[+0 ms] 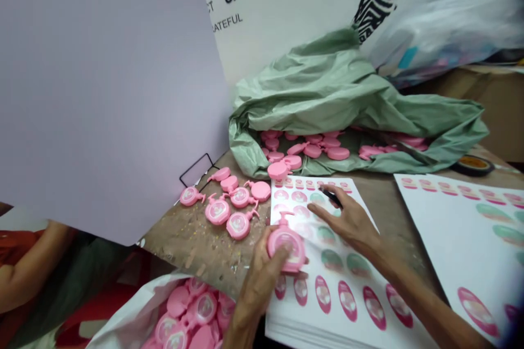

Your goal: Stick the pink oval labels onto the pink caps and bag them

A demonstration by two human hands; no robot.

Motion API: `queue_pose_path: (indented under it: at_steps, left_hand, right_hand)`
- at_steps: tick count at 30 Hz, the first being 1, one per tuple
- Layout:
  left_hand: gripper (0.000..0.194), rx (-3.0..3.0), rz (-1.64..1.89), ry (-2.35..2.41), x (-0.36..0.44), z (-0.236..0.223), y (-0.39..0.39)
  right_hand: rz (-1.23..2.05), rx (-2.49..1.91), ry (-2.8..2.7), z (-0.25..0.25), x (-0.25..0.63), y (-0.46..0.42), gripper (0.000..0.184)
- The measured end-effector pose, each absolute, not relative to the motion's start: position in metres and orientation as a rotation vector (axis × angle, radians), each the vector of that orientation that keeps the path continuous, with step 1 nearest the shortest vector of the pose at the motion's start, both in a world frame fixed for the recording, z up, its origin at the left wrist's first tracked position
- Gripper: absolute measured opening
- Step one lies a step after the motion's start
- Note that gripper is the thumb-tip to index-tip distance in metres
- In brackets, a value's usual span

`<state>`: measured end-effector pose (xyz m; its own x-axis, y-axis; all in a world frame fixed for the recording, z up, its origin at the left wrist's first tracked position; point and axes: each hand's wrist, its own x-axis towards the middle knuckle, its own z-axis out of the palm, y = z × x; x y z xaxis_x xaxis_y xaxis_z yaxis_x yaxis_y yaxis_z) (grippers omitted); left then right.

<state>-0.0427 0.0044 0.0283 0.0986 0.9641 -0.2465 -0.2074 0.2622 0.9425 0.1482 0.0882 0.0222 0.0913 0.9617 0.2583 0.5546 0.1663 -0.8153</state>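
My left hand grips a flat pink pump-bottle-shaped piece with a round label on its face. My right hand rests over a stack of sticker sheets printed with pink and green ovals, and a small black pen-like tool sits between its fingers. Several unlabelled and labelled pink pieces lie on the table to the left of the stack. More pink pieces fill a crumpled green plastic bag behind it.
A white sack of labelled pink pieces sits at lower left, near a co-worker's arm. A lavender board stands at left. Another sticker sheet and a tape roll lie at right.
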Motion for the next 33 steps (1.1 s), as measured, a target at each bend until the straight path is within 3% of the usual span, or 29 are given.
queue_pose_path:
  at_steps: [3,9,14,19,26,33]
  left_hand:
    - [0.032,1.209,1.338,1.717,-0.079,0.024,0.038]
    - [0.032,1.862,1.641,2.221,-0.123,0.028,0.081]
    - [0.024,1.496,1.662,1.703,-0.087,0.032,0.08]
    - [0.039,0.899,1.351,0.959,-0.04,0.034,0.08]
    - [0.044,0.636,1.281,0.96,-0.038,0.027,0.068]
    - [0.041,0.889,1.267,1.119,-0.039,0.003,0.067]
  right_hand:
    - [0.923,-1.584,-1.423,0.02,0.138,0.14,0.047]
    - [1.13,-1.558,-1.304,0.009,0.091,0.2,0.05]
    - [1.273,-1.414,-1.343,0.019,0.105,0.166,0.048]
    - [1.463,-1.248,-1.565,0.042,0.128,0.108,0.042]
    - [0.762,-1.506,-1.83,0.02,0.133,0.051,0.027]
    - [0.227,-1.526,-2.074,-0.008,0.105,0.022,0.017]
